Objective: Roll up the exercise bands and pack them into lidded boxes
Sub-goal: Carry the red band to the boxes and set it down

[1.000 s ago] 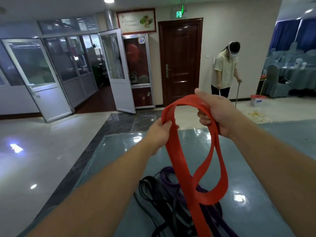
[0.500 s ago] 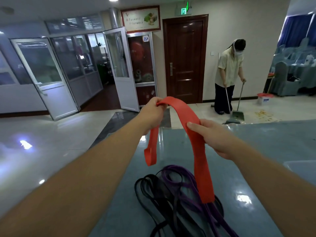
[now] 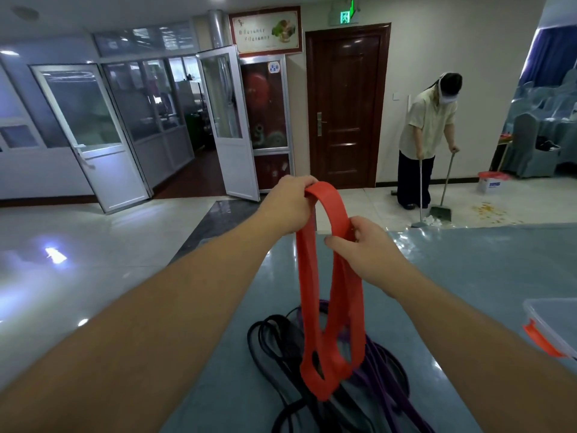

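A wide red exercise band (image 3: 307,295) hangs folded in several strands above the table. My left hand (image 3: 288,203) grips its top fold, and my right hand (image 3: 365,250) pinches the strands a little lower on the right side. The band's lower loops dangle onto a heap of black bands (image 3: 274,339) and purple bands (image 3: 384,367) lying on the grey-blue table (image 3: 468,270). A clear lidded box (image 3: 552,326) with an orange clasp sits at the table's right edge, partly cut off by the frame.
Beyond the table's far edge a person (image 3: 427,135) sweeps the tiled floor with a broom and dustpan (image 3: 440,212). A white bucket (image 3: 491,182) stands near them. Glass doors and a brown wooden door line the back wall.
The red band has been folded over again, so more strands hang down. My right hand slid closer to my left hand, near the top of the band.
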Tool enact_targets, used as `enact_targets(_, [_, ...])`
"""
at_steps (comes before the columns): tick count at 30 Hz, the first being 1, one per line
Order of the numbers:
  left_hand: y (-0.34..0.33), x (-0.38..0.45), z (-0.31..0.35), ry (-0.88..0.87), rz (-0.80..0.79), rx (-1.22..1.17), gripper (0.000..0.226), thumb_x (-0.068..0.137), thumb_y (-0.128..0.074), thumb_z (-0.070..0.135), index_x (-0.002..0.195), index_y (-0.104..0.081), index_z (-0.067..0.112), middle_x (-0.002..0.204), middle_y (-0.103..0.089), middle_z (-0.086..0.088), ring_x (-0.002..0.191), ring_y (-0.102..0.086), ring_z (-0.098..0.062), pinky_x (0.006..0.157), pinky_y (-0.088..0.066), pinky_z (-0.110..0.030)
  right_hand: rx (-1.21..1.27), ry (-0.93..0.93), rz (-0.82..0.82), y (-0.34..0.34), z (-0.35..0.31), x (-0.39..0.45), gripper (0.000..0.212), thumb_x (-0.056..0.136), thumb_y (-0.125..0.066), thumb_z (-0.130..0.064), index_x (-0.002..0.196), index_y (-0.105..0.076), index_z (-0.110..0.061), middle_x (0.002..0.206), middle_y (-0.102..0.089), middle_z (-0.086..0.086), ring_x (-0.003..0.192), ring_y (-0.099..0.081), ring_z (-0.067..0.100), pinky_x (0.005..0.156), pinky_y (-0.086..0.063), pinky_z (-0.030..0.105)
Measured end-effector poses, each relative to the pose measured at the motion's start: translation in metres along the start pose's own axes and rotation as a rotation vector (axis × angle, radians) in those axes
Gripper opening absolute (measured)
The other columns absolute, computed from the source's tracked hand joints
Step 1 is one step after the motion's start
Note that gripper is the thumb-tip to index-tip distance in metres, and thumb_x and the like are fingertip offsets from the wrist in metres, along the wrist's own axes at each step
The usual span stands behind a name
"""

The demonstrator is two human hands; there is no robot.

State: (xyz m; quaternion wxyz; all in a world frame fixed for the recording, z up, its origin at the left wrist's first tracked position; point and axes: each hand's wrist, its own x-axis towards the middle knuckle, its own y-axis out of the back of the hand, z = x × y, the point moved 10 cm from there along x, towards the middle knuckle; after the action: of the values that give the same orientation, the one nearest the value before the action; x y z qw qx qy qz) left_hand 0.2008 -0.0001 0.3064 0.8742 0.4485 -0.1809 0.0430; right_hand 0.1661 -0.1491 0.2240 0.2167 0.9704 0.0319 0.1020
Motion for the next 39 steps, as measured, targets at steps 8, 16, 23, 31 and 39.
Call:
enact_targets(8, [0.011, -0.008, -0.006, 0.053, 0.149, -0.143, 0.016, 0.101, -0.064, 0.016, 0.109, -0.075, 0.026, 0.093, -0.072, 0.01, 0.08, -0.064, -0.001, 0.072, -0.052, -0.022, 0.131, -0.046, -0.168, -0.006, 0.005, -0.011, 0.032, 0.088, -0.078, -0.047, 0.109, -0.07, -0.025, 0.091, -0.078, -0.006, 0.081, -0.077, 0.011, 0.076, -0.063, 0.032])
enact_targets(16, [0.013, -0.018, 0.004, 0.07, 0.136, -0.39, 0.019, 0.099, -0.069, 0.017, 0.098, -0.076, 0.034, 0.095, -0.076, 0.009, 0.094, -0.073, -0.015, 0.086, -0.063, -0.037, 0.399, -0.014, -0.249, -0.012, 0.014, -0.024, 0.03, 0.098, -0.07, -0.011, 0.125, -0.059, -0.015, 0.103, -0.08, 0.012, 0.095, -0.078, 0.026, 0.088, -0.063, 0.038])
enact_targets(23, [0.005, -0.028, 0.031, 0.018, -0.019, -0.466, 0.021, 0.096, -0.071, 0.01, 0.1, -0.076, 0.031, 0.088, -0.077, 0.003, 0.08, -0.075, -0.011, 0.075, -0.065, -0.031, 0.127, 0.023, -0.043, 0.006, 0.028, -0.006, 0.06, 0.083, -0.084, -0.043, 0.136, -0.055, -0.035, 0.125, -0.064, -0.015, 0.115, -0.061, 0.005, 0.094, -0.052, 0.032])
enact_targets(31, [-0.013, -0.03, 0.015, 0.146, -0.146, -0.689, 0.033, 0.097, -0.068, 0.0, 0.124, -0.071, 0.018, 0.109, -0.077, -0.009, 0.094, -0.077, -0.022, 0.079, -0.065, -0.035, 0.309, 0.013, -0.165, 0.002, 0.026, -0.007, 0.008, 0.098, -0.071, -0.024, 0.104, -0.074, -0.026, 0.095, -0.082, -0.008, 0.09, -0.078, 0.01, 0.07, -0.059, 0.016])
enact_targets(39, [-0.126, -0.109, -0.042, 0.407, -0.51, -0.896, 0.035, 0.105, -0.049, 0.017, 0.133, -0.066, 0.007, 0.13, -0.072, -0.015, 0.119, -0.067, -0.029, 0.116, -0.044, -0.046, 0.385, -0.048, -0.134, 0.015, 0.02, -0.003, 0.019, 0.1, -0.067, -0.029, 0.105, -0.075, -0.013, 0.097, -0.082, 0.006, 0.09, -0.08, 0.023, 0.073, -0.065, 0.032])
